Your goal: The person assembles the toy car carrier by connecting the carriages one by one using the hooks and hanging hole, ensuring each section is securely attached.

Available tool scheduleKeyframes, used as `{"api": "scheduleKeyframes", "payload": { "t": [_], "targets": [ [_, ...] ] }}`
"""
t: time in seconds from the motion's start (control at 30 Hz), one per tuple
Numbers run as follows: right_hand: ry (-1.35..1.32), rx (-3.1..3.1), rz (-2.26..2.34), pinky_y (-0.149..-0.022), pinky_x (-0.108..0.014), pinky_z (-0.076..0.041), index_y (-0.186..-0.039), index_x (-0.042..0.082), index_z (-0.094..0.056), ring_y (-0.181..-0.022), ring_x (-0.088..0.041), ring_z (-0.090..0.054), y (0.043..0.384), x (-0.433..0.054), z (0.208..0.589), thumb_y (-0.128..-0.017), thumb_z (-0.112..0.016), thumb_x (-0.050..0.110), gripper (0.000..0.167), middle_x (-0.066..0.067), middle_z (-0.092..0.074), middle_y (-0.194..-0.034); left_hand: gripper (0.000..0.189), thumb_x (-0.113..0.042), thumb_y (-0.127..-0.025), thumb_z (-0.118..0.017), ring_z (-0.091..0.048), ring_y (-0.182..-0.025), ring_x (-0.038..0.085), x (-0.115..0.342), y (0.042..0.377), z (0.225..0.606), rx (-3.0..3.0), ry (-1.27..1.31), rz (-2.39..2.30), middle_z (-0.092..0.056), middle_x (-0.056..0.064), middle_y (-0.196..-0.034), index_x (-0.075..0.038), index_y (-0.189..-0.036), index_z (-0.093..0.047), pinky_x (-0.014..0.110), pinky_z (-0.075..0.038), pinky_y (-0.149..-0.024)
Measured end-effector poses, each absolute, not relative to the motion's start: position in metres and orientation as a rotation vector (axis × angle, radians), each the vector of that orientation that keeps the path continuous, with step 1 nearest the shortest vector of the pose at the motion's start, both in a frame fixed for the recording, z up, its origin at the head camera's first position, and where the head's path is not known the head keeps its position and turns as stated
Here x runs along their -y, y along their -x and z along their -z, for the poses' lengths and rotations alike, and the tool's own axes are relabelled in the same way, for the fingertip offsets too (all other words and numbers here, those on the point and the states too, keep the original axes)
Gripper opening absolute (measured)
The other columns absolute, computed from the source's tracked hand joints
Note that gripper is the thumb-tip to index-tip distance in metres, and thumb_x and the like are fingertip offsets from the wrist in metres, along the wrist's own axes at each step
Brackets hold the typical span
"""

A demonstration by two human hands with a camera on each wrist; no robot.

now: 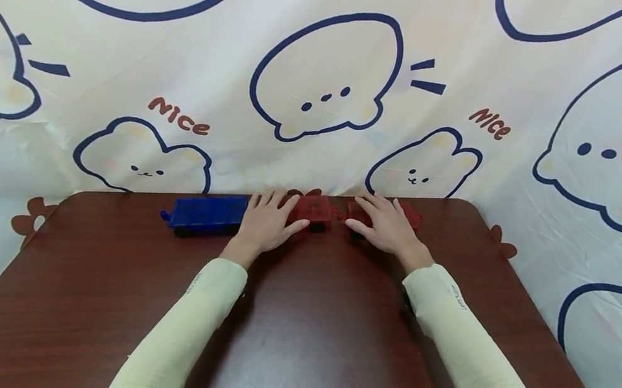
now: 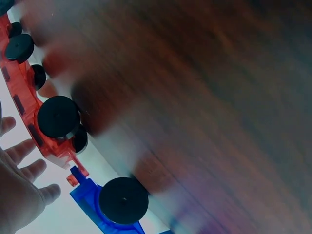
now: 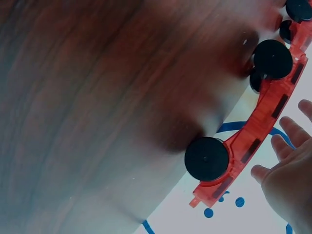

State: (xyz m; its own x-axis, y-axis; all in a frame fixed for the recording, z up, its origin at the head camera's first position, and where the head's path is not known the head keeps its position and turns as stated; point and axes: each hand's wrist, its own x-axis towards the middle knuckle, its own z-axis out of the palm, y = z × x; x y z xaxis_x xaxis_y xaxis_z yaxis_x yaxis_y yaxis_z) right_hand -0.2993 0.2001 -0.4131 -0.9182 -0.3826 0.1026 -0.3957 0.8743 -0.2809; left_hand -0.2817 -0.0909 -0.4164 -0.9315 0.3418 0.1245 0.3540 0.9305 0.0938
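Observation:
Three translucent toy wagons with black wheels stand in a row at the table's far edge: a blue wagon at left, a red wagon in the middle and another red wagon at right. My left hand, fingers spread, overlaps the middle wagon's left part. Over the right wagon lies my right hand, its fingers stretched out. In the left wrist view the blue wagon's peg meets the red wagon's hitch. The right wrist view shows the right wagon's side on its wheels, fingers beside it.
The dark brown wooden table has rounded far corners. Directly behind the wagons hangs a pale cloth printed with cartoon animals, and it continues down both sides.

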Motion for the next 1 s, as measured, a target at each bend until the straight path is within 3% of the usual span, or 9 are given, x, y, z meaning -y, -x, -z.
{"api": "scheduleKeyframes", "payload": {
  "t": [1.0],
  "targets": [
    [-0.572, 3.052, -0.384, -0.121, -0.060, -0.004, -0.157, 0.019, -0.041, -0.154, -0.032, -0.015, 0.307, -0.208, 0.423, -0.096, -0.050, 0.066, 0.079, -0.009, -0.032, -0.164, 0.069, -0.064, -0.105, -0.027, -0.015, -0.154, 0.035, 0.071, 0.292, 0.424, 3.081, 0.563, 0.136, -0.022, 0.010, -0.167, -0.027, -0.163, -0.025, 0.059, -0.012, -0.121]
  ]
}}
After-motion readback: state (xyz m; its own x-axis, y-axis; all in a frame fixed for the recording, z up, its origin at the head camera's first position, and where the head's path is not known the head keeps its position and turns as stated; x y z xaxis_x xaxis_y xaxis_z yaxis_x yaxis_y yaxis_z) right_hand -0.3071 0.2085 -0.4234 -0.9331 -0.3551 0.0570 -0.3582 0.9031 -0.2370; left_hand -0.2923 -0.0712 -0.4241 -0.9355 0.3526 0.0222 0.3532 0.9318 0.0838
